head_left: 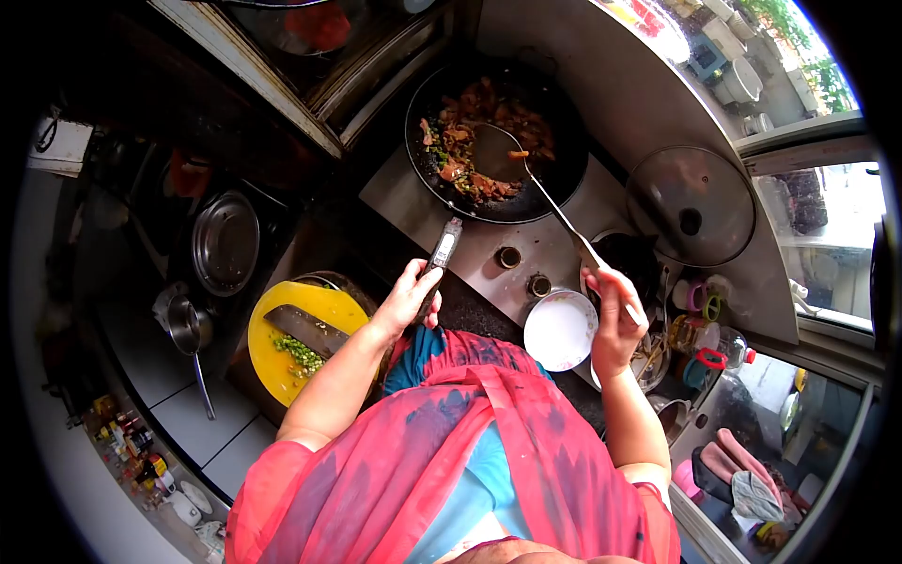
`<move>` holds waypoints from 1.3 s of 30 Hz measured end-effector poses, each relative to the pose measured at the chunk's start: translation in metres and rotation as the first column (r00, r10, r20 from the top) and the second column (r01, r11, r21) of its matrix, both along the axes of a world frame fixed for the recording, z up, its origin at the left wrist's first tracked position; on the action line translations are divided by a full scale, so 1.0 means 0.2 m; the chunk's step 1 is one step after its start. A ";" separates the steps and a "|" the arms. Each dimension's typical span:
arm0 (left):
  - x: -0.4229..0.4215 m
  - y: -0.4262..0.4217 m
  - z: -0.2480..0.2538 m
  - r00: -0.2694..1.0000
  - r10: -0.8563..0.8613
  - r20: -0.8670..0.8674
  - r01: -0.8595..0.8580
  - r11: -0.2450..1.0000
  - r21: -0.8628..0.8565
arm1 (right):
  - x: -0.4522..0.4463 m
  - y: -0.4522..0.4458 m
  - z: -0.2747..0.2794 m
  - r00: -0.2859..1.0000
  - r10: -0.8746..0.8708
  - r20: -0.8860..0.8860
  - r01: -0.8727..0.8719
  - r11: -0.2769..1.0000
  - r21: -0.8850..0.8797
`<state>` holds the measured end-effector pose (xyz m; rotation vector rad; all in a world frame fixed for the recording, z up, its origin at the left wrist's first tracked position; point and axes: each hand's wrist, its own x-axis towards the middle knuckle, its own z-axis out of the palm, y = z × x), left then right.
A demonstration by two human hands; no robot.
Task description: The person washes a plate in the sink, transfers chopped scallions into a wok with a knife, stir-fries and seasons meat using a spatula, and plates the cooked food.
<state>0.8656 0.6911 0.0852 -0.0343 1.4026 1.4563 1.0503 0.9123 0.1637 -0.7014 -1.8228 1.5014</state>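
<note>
A black wok (423, 179) stands on the metal stove top, with browned meat pieces (484, 183) and bits of green in it. My left hand (412, 296) is closed around the wok's handle (445, 244). In my right hand (613, 315) is the long handle of a metal spatula (562, 214), whose blade lies among the food. Just left of my right hand sits a white bowl (560, 331). Beside my left forearm, a knife (305, 329) and chopped green pieces (299, 355) rest on a yellow cutting board (271, 371).
Two stove knobs (508, 257) face me below the wok. A glass lid (691, 205) leans against the right wall. Bottles and cups (700, 338) crowd the right side near the window. A small saucepan (190, 327) and a metal lid (225, 242) are at the left.
</note>
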 end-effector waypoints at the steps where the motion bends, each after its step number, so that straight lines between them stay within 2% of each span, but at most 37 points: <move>1: 0.01 0.00 -0.02 0.999 0.031 -0.018 -0.031 1.000 0.004 | -0.01 0.00 0.00 0.992 -0.077 -0.100 0.059 0.982 -0.177; 3: 0.00 -0.01 -0.03 0.989 0.065 -0.134 -0.064 0.998 0.012 | 0.00 0.04 -0.02 0.974 -0.156 -0.164 0.090 0.931 -0.353; 5: -0.03 -0.03 -0.03 0.974 0.080 -0.214 -0.083 0.997 -0.005 | 0.01 0.03 -0.03 0.973 -0.176 -0.149 0.101 0.907 -0.410; 6: -0.05 -0.05 -0.12 0.930 0.072 -0.360 -0.080 0.997 -0.006 | 0.02 0.03 -0.04 0.972 -0.182 -0.150 0.102 0.899 -0.426; 8: -0.09 -0.04 -0.17 0.801 0.068 -0.595 -0.127 0.990 -0.058 | 0.03 0.02 -0.06 0.970 -0.181 -0.160 0.098 0.899 -0.426; 9: -0.12 -0.02 -0.18 0.695 0.045 -0.717 -0.151 0.985 -0.084 | 0.03 0.01 -0.06 0.974 -0.166 -0.156 0.091 0.910 -0.404; 11: -0.17 0.06 -0.04 0.506 -0.060 -0.860 -0.169 0.971 -0.167 | 0.03 -0.03 -0.04 0.980 -0.135 -0.147 0.075 0.931 -0.357; 12: -0.20 0.11 0.02 0.423 -0.059 -0.904 -0.155 0.978 -0.136 | 0.03 -0.04 -0.05 0.984 -0.094 -0.150 0.042 0.947 -0.317; 13: -0.22 0.17 0.08 0.407 -0.071 -0.911 -0.141 0.980 -0.139 | 0.04 -0.06 -0.05 0.990 -0.072 -0.118 0.037 0.961 -0.273; 16: -0.30 0.35 0.10 0.155 -0.074 -0.985 -0.102 0.991 -0.090 | 0.05 -0.10 -0.04 0.997 0.075 0.003 -0.075 0.996 0.046; 17: -0.32 0.41 0.11 0.074 -0.082 -0.994 -0.096 0.991 -0.089 | 0.05 -0.10 -0.03 0.992 0.107 0.069 -0.120 0.966 0.227; 19: -0.34 0.52 0.09 -0.016 -0.115 -0.993 -0.125 0.986 -0.112 | 0.04 -0.12 -0.01 0.987 0.121 0.107 -0.153 0.913 0.379; 21: -0.35 0.60 0.05 -0.062 -0.139 -0.988 -0.158 0.979 -0.128 | 0.04 -0.14 -0.02 0.987 0.131 0.089 -0.155 0.912 0.380; 22: -0.35 0.62 0.04 -0.063 -0.166 -0.984 -0.178 0.972 -0.153 | 0.04 -0.15 -0.02 0.987 0.132 0.088 -0.156 0.911 0.382; 25: -0.35 0.66 0.00 0.045 -0.253 -0.966 -0.152 0.954 -0.257 | 0.05 -0.16 -0.02 0.988 0.129 0.090 -0.154 0.911 0.384; 29: -0.34 0.68 -0.02 0.069 -0.290 -0.955 -0.170 0.939 -0.298 | 0.05 -0.16 -0.01 0.987 0.131 0.090 -0.156 0.907 0.391; 32: -0.33 0.67 -0.01 0.062 -0.244 -0.968 -0.165 0.954 -0.251 | 0.05 -0.17 -0.01 0.986 0.125 0.110 -0.159 0.904 0.396; 36: -0.33 0.65 0.08 0.166 -0.254 -0.953 -0.131 0.952 -0.276 | 0.04 -0.16 -0.01 0.988 0.121 0.098 -0.150 0.908 0.392; 39: -0.33 0.61 0.12 0.284 -0.167 -0.944 -0.111 0.972 -0.205 | 0.04 -0.15 -0.02 0.987 0.124 0.101 -0.154 0.911 0.382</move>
